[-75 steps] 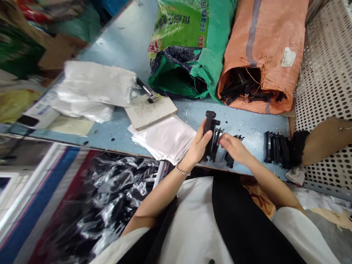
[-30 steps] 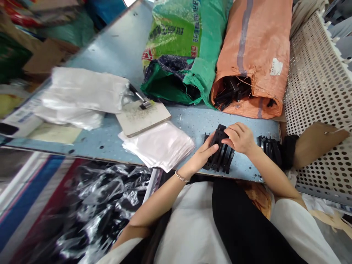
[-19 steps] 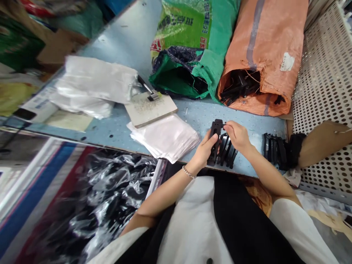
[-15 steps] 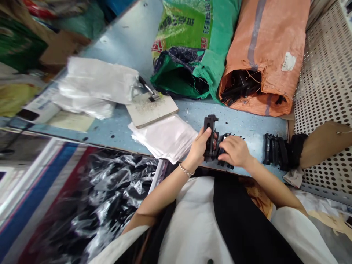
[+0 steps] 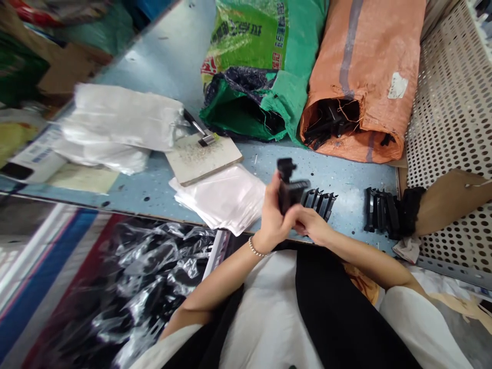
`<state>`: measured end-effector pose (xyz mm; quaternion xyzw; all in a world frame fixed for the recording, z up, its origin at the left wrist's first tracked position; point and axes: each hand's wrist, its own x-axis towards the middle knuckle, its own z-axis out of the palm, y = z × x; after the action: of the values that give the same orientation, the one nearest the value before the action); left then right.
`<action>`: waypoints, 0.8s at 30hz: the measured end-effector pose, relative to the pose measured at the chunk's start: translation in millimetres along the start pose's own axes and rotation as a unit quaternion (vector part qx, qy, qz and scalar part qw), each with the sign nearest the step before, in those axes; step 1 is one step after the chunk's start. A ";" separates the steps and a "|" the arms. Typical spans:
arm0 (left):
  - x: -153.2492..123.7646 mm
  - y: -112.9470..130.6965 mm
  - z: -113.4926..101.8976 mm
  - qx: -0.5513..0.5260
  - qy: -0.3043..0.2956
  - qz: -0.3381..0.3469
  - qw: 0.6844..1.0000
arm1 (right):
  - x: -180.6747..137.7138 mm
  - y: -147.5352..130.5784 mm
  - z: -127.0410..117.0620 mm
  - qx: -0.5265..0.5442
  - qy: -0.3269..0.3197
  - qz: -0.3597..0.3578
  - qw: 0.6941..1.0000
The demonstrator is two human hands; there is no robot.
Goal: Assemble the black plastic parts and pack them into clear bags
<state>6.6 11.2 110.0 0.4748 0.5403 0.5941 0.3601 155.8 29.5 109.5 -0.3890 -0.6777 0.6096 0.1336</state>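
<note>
Upright above the table's front edge, a black plastic part (image 5: pixel 287 192) is gripped by my left hand (image 5: pixel 272 218), whose wrist carries a bracelet. It is somewhat blurred, with a ribbed piece sticking out to the right. My right hand (image 5: pixel 310 223) closes on the part's lower end, its fingertips meeting my left hand and partly hidden. Just beyond my right hand, a row of slim black plastic pieces (image 5: pixel 323 201) lies on the blue table (image 5: pixel 348 177). Farther right is another row of black pieces (image 5: pixel 382 210).
A green sack (image 5: pixel 295 97) and an orange sack (image 5: pixel 378 77) lie open toward me, black parts inside the orange one. To the left are clear plastic bags (image 5: pixel 226 197), a board (image 5: pixel 207 159) with a hammer-like tool (image 5: pixel 200 128), and white bags (image 5: pixel 123 115). A perforated panel (image 5: pixel 449 113) borders the right.
My right hand has moved left from the row of pieces to the lower end of the held part. The part has turned, and a ribbed piece now shows on its right side.
</note>
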 end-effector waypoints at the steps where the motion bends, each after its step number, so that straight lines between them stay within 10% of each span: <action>1: 0.8 -7.6 -5.6 0.046 -0.001 0.040 0.998 | 6.5 1.8 -0.9 0.034 -0.044 0.031 0.998; 4: 6.7 -35.2 -20.2 0.093 0.007 0.006 0.996 | 38.2 2.2 -33.6 -0.063 -0.063 0.025 0.996; 9: 6.4 -78.8 -18.0 0.127 -0.025 -0.138 0.982 | 116.4 -4.1 -133.9 -0.391 0.291 0.018 0.873; 13: -5.1 -91.3 -1.9 0.211 -0.039 -0.069 0.974 | 159.0 2.3 -176.6 -0.400 0.316 0.047 0.859; 20: 8.8 -55.6 5.1 -0.002 -0.060 -0.134 0.989 | 93.6 -11.4 -164.0 -0.324 0.309 -0.009 0.894; 24: 33.2 -19.1 15.4 -0.246 -0.150 -0.270 0.919 | 13.7 -21.3 -103.4 -0.279 0.187 -0.169 0.927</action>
<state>10.1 50.0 96.5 0.2905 0.4243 0.5107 0.6890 206.7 114.6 148.1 -0.3966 -0.8389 0.2808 0.2451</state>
